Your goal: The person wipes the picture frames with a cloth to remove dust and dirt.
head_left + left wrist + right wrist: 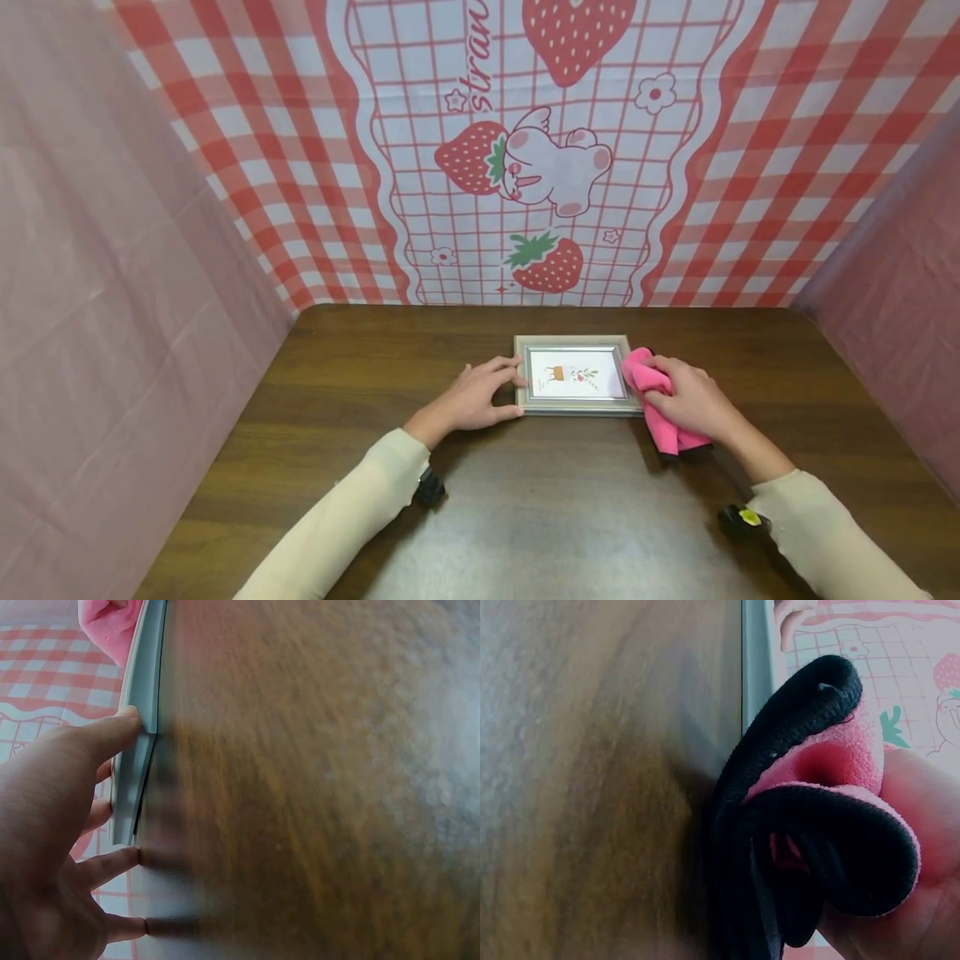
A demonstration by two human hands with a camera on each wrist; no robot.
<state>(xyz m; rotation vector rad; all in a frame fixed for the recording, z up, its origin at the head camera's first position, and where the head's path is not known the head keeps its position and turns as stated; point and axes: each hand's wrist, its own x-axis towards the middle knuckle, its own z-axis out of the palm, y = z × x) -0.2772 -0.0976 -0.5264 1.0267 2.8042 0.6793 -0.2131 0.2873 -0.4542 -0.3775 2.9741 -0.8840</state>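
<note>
A picture frame (577,409) with a silvery border lies flat on the wooden table, a small plant-like drawing in it. My left hand (477,395) is at its left edge, fingers spread. In the left wrist view the thumb (112,735) touches the frame's near corner, while two other fingertips meet the tabletop. A bunched pink cloth (662,425) with black edging is gripped in my right hand (693,396), against the frame's right side. The right wrist view shows the cloth's black folds (795,825), which hide most of the fingers.
The brown wooden table (360,358) extends around the frame. A red-and-white checked cloth (675,167) with strawberries hangs behind it. Pinkish fabric hangs at the left (135,250) and right (892,275). Each sleeve carries a small black device.
</note>
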